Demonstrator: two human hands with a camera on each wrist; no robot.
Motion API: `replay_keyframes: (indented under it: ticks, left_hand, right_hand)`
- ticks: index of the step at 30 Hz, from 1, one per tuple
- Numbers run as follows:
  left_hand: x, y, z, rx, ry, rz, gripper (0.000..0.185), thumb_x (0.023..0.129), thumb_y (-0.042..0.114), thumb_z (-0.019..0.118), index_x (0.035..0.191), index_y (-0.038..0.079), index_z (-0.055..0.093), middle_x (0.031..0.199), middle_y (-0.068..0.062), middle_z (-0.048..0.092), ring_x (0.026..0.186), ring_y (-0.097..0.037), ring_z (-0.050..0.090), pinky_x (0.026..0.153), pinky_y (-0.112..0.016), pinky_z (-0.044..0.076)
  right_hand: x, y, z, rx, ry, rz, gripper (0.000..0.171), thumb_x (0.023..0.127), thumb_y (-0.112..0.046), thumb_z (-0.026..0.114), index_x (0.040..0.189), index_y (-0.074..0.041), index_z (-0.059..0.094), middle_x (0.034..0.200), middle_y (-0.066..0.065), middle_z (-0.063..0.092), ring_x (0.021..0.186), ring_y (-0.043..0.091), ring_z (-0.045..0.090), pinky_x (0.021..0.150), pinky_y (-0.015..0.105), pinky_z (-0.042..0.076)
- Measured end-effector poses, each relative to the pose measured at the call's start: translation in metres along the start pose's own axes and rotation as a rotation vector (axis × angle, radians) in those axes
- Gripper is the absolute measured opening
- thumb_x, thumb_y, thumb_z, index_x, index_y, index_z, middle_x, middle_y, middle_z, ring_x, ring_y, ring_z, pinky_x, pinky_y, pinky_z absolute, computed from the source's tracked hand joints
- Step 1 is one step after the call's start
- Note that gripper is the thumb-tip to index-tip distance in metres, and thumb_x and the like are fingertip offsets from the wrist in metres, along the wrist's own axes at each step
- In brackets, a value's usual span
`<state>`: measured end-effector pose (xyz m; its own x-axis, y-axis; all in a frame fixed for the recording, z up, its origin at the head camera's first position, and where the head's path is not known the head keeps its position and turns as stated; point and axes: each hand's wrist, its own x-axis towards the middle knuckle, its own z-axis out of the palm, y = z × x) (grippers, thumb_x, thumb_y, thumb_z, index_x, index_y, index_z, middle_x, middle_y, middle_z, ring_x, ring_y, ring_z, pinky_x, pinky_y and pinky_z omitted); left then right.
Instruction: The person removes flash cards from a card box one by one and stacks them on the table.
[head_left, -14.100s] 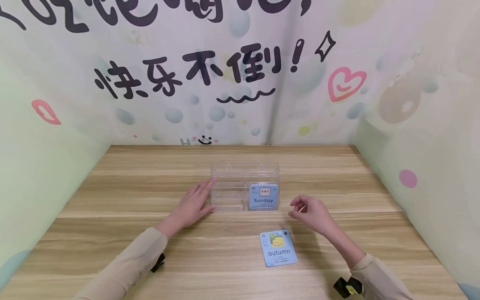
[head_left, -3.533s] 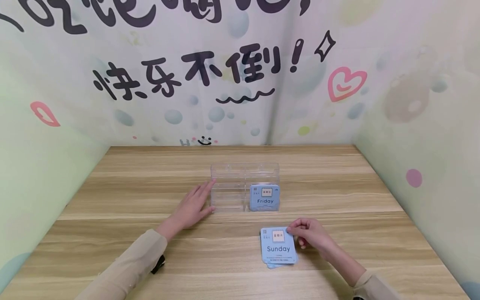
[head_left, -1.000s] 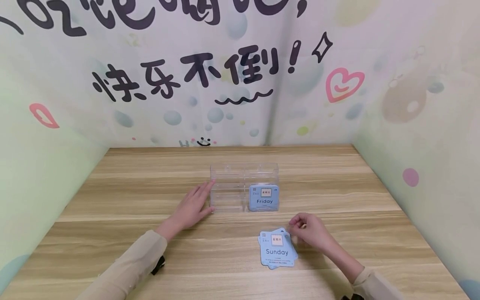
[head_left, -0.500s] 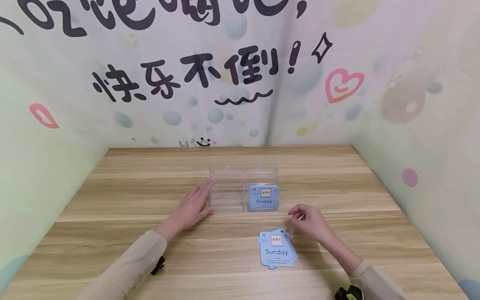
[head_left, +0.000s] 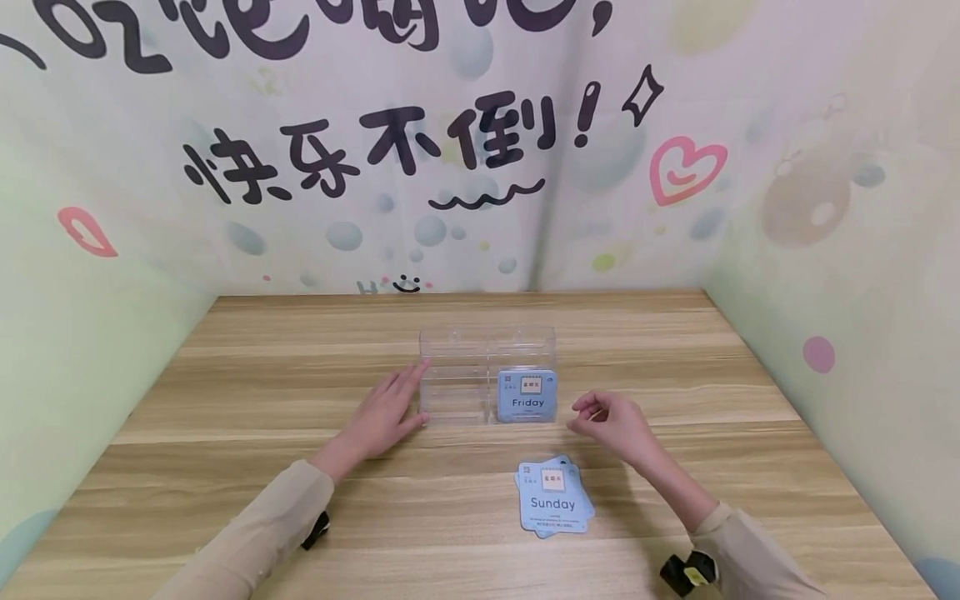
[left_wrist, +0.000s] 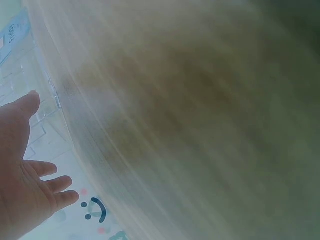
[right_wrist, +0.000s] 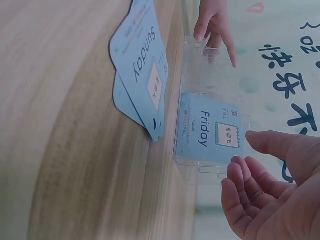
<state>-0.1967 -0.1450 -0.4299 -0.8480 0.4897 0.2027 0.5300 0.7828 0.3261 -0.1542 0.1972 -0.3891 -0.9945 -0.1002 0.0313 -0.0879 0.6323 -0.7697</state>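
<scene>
A clear plastic card holder [head_left: 457,375] stands mid-table, with a blue "Friday" card [head_left: 527,396] upright in its right front slot. My left hand [head_left: 382,412] lies flat with straight fingers against the holder's left side; the left wrist view shows that left hand [left_wrist: 22,165] beside the holder [left_wrist: 35,85]. My right hand [head_left: 607,421] hovers just right of the holder, fingers loosely curled, holding nothing. In the right wrist view the right hand [right_wrist: 267,195] is next to the Friday card [right_wrist: 210,130]. A blue "Sunday" card [head_left: 553,496] lies on another card near the table's front.
The wooden table [head_left: 675,358] is enclosed by pastel printed walls [head_left: 450,150] at the back and both sides. In the right wrist view the Sunday card [right_wrist: 142,75] overlaps the card beneath it.
My right hand let go of the Sunday card and rose toward the holder's right side. The Sunday card now lies slightly askew on the lower card. The left hand stayed put.
</scene>
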Motion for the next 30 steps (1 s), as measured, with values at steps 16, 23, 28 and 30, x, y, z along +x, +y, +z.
replay_keyframes:
  ticks: [16,23,28,30]
  left_hand:
    - [0.000,-0.003,0.003,0.005,0.006,0.008,0.081,0.087,0.031,0.060,0.147,0.013,0.008,0.140,-0.023,0.034,0.126,-0.039,0.033,0.104,-0.052,0.026]
    - [0.000,-0.004,0.005,0.007,0.012,0.014,0.082,0.087,0.032,0.060,0.147,0.014,0.007,0.140,-0.024,0.034,0.125,-0.040,0.034,0.103,-0.052,0.027]
    - [0.000,-0.004,0.004,0.010,0.014,0.017,0.083,0.087,0.032,0.061,0.147,0.015,0.007,0.139,-0.023,0.034,0.125,-0.039,0.034,0.103,-0.052,0.027]
    - [0.000,-0.004,0.004,0.010,0.012,0.015,0.082,0.087,0.032,0.061,0.147,0.015,0.007,0.139,-0.024,0.034,0.125,-0.039,0.034,0.103,-0.053,0.027]
  right_hand:
    - [0.014,0.000,0.003,0.052,0.021,-0.030,0.028,0.075,-0.010,0.072,0.096,0.005,0.061,0.078,0.006,0.061,0.068,0.015,0.055,0.056,0.022,0.046]
    - [0.021,0.002,0.001,0.066,0.043,-0.067,0.031,0.076,-0.011,0.072,0.100,0.004,0.060,0.083,0.008,0.062,0.075,0.018,0.056,0.062,0.023,0.048]
    - [0.028,0.002,0.002,0.086,0.054,-0.085,0.033,0.075,-0.009,0.072,0.102,0.006,0.060,0.083,0.010,0.062,0.074,0.018,0.056,0.063,0.022,0.048]
    - [0.031,0.002,0.004,0.099,0.059,-0.095,0.035,0.075,-0.008,0.073,0.103,0.007,0.060,0.084,0.011,0.062,0.074,0.018,0.057,0.063,0.021,0.049]
